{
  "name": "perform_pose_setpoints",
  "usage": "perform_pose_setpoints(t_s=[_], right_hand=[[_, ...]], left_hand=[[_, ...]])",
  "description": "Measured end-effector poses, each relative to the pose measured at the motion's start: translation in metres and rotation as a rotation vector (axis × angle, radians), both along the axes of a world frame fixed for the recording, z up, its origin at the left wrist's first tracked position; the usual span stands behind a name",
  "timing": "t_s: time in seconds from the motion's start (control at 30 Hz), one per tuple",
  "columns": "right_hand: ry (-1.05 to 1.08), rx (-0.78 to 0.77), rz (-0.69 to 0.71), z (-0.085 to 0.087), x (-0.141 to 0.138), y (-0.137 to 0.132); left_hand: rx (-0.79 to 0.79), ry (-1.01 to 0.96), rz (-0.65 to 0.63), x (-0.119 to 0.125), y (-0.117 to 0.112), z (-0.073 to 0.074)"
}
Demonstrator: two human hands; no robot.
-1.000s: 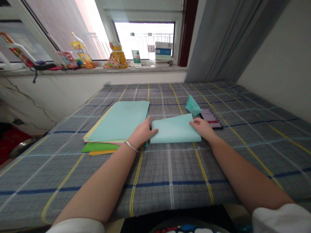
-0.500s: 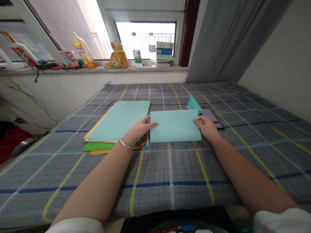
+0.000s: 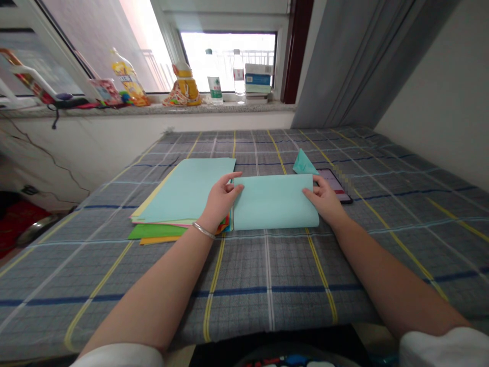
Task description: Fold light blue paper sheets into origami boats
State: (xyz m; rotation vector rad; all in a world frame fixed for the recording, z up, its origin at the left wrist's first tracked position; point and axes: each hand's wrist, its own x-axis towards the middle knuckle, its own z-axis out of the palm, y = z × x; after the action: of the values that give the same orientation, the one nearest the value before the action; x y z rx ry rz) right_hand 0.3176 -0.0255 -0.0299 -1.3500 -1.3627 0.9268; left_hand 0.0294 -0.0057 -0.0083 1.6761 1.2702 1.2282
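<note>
A light blue sheet of paper [image 3: 275,202], bent over on itself with a rounded near edge, lies in front of me. My left hand [image 3: 223,196] grips its left edge, thumb on top and some fingers behind. At the far right corner, my right hand [image 3: 324,198] pinches the paper between thumb and fingers. To the left lies a stack of coloured paper [image 3: 191,186] with a light blue sheet on top; my left wrist, wearing a silver bangle [image 3: 204,230], crosses its near right corner. Behind my right hand stands a folded teal paper shape [image 3: 303,162].
A phone [image 3: 334,184] lies beside the folded shape on the plaid cloth [image 3: 263,275]. Along the windowsill [image 3: 153,108] stand an orange drink bottle [image 3: 129,79], a yellow container [image 3: 186,84], two clear bottles and stacked boxes [image 3: 259,80]. A grey curtain [image 3: 344,61] hangs at right.
The paper's near edge has come slightly toward me. My left hand has shifted a little left and its fingers have lifted and spread at the far corner. My right hand has barely moved.
</note>
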Motion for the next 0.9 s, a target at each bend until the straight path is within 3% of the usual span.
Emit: perform_pose_setpoints(t_s=[0.23, 0.47, 0.9], right_hand=[[0.006, 0.093, -0.003, 0.0013, 0.0006, -0.0032], [-0.132, 0.134, -0.101, 0.0007, 0.0029, -0.0015], [-0.113, 0.172, -0.114, 0.0049, 0.0005, -0.0032]], left_hand=[[0.13, 0.143, 0.0, 0.0017, -0.0049, 0.0017], [0.1, 0.109, -0.039, 0.0001, -0.0005, -0.0039], [0.075, 0.151, -0.03, -0.0007, 0.0009, -0.0064]])
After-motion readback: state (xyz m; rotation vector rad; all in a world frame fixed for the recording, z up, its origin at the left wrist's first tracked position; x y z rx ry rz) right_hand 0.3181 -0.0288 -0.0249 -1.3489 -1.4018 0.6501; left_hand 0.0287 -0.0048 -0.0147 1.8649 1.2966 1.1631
